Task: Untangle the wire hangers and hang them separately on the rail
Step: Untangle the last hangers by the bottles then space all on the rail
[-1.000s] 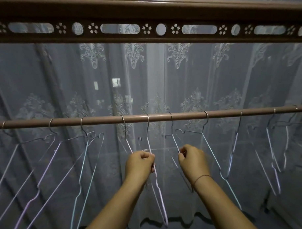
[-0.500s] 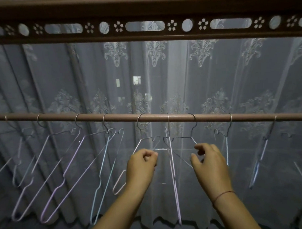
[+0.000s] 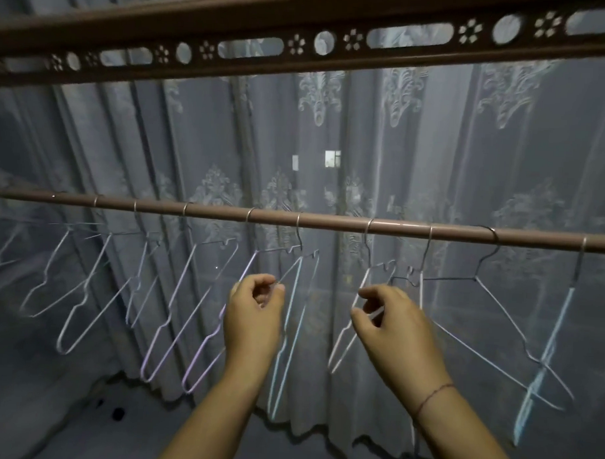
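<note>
Moved both hands one hanger to the left along the rail point(image 3: 328, 222) since a moment ago. Now pinching a thin wire of the pale blue hanger point(image 3: 293, 297) with the curled left hand point(image 3: 253, 320), under the middle of the rail. Holding the white hanger point(image 3: 334, 359) in the right hand point(image 3: 397, 332), thumb and first finger curled round its wire; hard to tell how tight. Can see both hooked on the rail, apart. Can see purple hangers point(image 3: 163, 344) toward the left end, then blurry ones cut off. Behind all, a lace curtain point(image 3: 433, 165).
</note>
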`<state>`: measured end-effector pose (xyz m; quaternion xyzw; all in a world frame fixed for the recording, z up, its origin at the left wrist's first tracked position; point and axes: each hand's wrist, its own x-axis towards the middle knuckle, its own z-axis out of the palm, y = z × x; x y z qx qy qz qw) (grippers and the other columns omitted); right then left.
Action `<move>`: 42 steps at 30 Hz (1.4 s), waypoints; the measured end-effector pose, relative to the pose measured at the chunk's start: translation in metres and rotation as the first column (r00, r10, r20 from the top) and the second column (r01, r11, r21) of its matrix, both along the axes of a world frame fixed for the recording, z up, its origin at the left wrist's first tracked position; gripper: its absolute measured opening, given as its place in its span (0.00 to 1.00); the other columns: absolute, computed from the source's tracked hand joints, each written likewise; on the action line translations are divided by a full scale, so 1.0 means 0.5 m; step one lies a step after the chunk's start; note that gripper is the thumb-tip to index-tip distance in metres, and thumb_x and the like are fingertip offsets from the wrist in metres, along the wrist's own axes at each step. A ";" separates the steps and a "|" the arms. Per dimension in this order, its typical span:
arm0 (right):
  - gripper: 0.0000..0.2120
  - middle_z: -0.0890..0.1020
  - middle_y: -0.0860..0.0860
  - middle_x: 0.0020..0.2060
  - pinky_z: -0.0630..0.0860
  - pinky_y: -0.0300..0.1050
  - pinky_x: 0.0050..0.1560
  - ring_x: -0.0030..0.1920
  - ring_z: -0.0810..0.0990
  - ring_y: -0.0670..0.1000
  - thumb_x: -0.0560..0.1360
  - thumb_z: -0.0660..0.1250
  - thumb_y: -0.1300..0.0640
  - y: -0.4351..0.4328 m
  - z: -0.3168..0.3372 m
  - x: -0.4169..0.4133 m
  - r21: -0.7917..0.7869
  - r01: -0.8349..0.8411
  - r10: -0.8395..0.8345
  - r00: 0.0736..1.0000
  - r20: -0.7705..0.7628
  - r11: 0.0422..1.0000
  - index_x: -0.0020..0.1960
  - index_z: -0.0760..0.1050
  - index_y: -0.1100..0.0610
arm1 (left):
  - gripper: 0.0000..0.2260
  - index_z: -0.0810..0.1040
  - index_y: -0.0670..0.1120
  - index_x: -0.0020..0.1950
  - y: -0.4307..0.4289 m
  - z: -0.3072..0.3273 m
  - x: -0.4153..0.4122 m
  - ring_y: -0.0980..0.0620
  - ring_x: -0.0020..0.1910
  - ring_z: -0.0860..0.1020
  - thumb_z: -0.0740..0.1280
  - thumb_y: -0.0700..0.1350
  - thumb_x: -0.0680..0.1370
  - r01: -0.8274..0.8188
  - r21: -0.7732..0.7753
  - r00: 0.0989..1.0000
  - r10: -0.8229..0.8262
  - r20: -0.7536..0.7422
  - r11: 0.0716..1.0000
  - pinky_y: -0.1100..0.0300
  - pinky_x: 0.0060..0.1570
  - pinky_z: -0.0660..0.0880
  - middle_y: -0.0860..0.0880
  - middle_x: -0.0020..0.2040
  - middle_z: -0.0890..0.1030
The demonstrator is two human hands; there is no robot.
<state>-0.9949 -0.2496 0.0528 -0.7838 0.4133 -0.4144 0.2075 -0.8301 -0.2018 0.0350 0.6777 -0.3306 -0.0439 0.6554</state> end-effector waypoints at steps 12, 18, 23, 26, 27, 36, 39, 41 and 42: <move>0.12 0.76 0.42 0.43 0.70 0.27 0.37 0.40 0.76 0.39 0.74 0.66 0.53 0.082 -0.011 0.278 0.087 0.004 -0.006 1.000 0.025 0.996 0.57 0.74 0.51 | 0.08 0.75 0.52 0.52 0.068 0.020 0.304 0.50 0.58 0.73 0.68 0.45 0.75 -0.093 0.103 0.990 0.081 0.118 0.990 0.56 0.58 0.71 0.51 0.57 0.72; 0.14 0.76 0.46 0.51 0.75 0.38 0.50 0.46 0.77 0.43 0.73 0.66 0.52 0.138 -0.010 0.431 0.068 0.055 -0.055 0.998 -0.007 0.996 0.58 0.73 0.51 | 0.19 0.72 0.47 0.64 0.098 -0.001 0.468 0.42 0.64 0.69 0.69 0.47 0.74 -0.193 0.261 0.981 0.189 0.042 0.946 0.47 0.66 0.66 0.44 0.67 0.70; 0.27 0.67 0.52 0.63 0.68 0.49 0.64 0.64 0.67 0.53 0.71 0.68 0.53 0.143 -0.028 0.483 0.087 0.280 -0.269 0.956 -0.119 0.956 0.67 0.62 0.52 | 0.20 0.72 0.42 0.66 0.090 -0.041 0.534 0.45 0.53 0.79 0.69 0.43 0.75 0.050 0.267 0.988 -0.008 -0.154 0.962 0.56 0.54 0.74 0.44 0.60 0.79; 0.29 0.66 0.53 0.65 0.66 0.49 0.65 0.65 0.67 0.55 0.72 0.67 0.58 0.138 -0.042 0.492 0.126 0.302 -0.281 0.947 -0.156 0.945 0.70 0.59 0.53 | 0.17 0.76 0.41 0.63 0.087 -0.051 0.546 0.49 0.48 0.79 0.68 0.39 0.74 0.069 0.228 0.984 -0.029 -0.176 0.971 0.62 0.50 0.70 0.44 0.51 0.83; 0.29 0.67 0.53 0.65 0.67 0.50 0.64 0.64 0.68 0.55 0.72 0.67 0.59 0.136 -0.045 0.493 0.141 0.297 -0.274 0.948 -0.161 0.944 0.70 0.59 0.53 | 0.17 0.76 0.41 0.62 0.086 -0.052 0.548 0.49 0.47 0.79 0.68 0.38 0.74 0.077 0.222 0.983 -0.036 -0.182 0.972 0.62 0.49 0.70 0.45 0.48 0.83; 0.27 0.69 0.56 0.61 0.70 0.57 0.64 0.61 0.72 0.59 0.71 0.66 0.65 0.118 -0.044 0.502 0.217 0.244 -0.231 0.969 -0.083 0.945 0.68 0.63 0.56 | 0.16 0.78 0.44 0.60 0.078 -0.045 0.567 0.48 0.51 0.80 0.65 0.35 0.73 0.093 0.255 0.981 -0.046 -0.187 0.963 0.56 0.55 0.76 0.47 0.53 0.83; 0.29 0.68 0.57 0.63 0.66 0.57 0.65 0.64 0.68 0.59 0.70 0.69 0.60 0.116 -0.037 0.502 0.171 0.304 -0.281 0.949 -0.143 0.937 0.68 0.64 0.55 | 0.17 0.77 0.47 0.61 0.087 -0.043 0.574 0.51 0.52 0.80 0.66 0.37 0.73 0.068 0.253 0.990 -0.034 -0.134 0.965 0.54 0.56 0.77 0.49 0.55 0.82; 0.30 0.67 0.56 0.65 0.65 0.58 0.66 0.66 0.66 0.58 0.69 0.70 0.58 0.117 -0.027 0.508 0.170 0.287 -0.264 0.954 -0.144 0.943 0.68 0.63 0.54 | 0.16 0.77 0.48 0.61 0.092 -0.041 0.578 0.52 0.53 0.79 0.67 0.37 0.73 0.053 0.220 0.994 -0.031 -0.104 0.974 0.57 0.54 0.77 0.49 0.56 0.81; 0.30 0.67 0.56 0.65 0.65 0.58 0.67 0.65 0.66 0.58 0.69 0.70 0.58 0.119 -0.022 0.515 0.161 0.269 -0.250 0.960 -0.129 0.950 0.68 0.63 0.53 | 0.16 0.77 0.48 0.61 0.097 -0.040 0.581 0.53 0.53 0.79 0.67 0.37 0.74 0.061 0.189 0.994 -0.042 -0.100 0.980 0.60 0.52 0.77 0.49 0.56 0.80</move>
